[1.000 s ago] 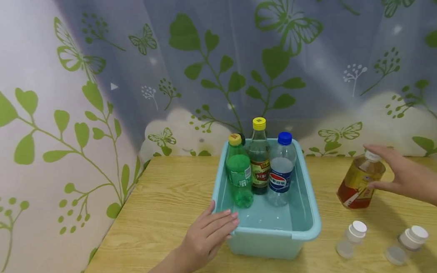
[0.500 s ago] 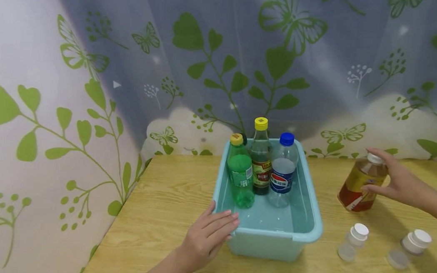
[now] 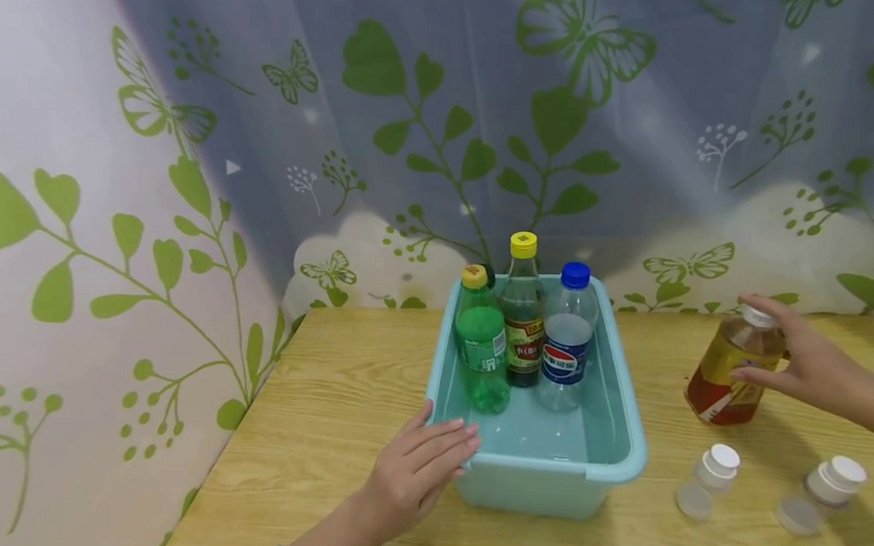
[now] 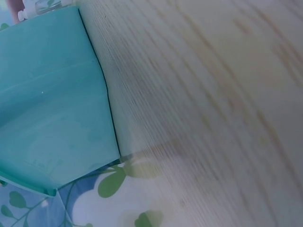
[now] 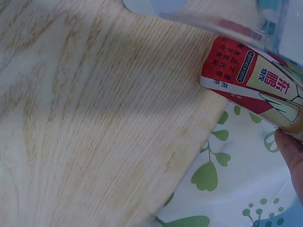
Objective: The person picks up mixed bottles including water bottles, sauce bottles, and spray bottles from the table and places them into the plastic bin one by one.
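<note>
In the head view my left hand (image 3: 413,472) rests on the near left corner of a light blue plastic tub (image 3: 623,418), fingers straight over the rim. The left wrist view shows the tub's outer wall (image 4: 52,104) but not that hand. To the right of the tub, my right hand (image 3: 815,359) holds an amber drink bottle (image 3: 735,366) near its white cap, thumb on the front and fingers behind. Its red and yellow label (image 5: 255,78) appears in the right wrist view, along with a fingertip (image 5: 291,146). The bottle tilts slightly on or just above the table; I cannot tell which.
Inside the tub stand a green bottle (image 3: 483,351) with a yellow cap, a dark sauce bottle (image 3: 524,345), and a clear blue-capped bottle (image 3: 565,356). Two small white-capped bottles, one nearer (image 3: 716,470), one farther right (image 3: 830,481), stand on the wooden table (image 3: 325,383).
My right hand has closed in around the top of the drink bottle, and both have shifted slightly to the right. The left hand has stayed on the tub's rim.
</note>
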Action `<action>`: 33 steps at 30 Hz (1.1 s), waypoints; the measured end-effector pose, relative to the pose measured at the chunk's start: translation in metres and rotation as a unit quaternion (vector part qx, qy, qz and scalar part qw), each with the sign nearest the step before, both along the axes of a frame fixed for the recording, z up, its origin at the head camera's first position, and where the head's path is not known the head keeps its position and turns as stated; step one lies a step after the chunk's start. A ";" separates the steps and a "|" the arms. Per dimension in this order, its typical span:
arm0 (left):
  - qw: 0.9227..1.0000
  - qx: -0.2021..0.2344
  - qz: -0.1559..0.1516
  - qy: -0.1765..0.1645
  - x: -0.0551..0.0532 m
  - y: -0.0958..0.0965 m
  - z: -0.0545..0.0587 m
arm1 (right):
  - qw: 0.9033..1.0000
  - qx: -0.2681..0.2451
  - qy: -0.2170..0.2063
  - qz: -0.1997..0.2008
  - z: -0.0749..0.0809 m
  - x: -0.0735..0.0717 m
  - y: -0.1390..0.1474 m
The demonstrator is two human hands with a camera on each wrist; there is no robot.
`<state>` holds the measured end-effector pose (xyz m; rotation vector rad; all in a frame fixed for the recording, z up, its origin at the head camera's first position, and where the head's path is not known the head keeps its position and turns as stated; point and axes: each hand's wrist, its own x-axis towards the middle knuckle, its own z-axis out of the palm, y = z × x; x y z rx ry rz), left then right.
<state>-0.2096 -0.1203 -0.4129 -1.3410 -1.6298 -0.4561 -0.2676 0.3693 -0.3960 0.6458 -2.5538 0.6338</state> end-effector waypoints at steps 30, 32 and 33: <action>1.000 0.001 -0.001 0.018 -0.003 0.000 0.002 | 0.993 0.085 -0.005 -0.086 0.057 0.025 -0.023; 1.000 0.000 -0.002 0.019 -0.003 0.000 0.002 | 0.991 0.082 -0.009 -0.102 0.061 0.027 -0.026; 1.000 -0.001 -0.003 0.020 -0.003 0.000 0.002 | 0.991 0.081 -0.007 -0.108 0.063 0.029 -0.028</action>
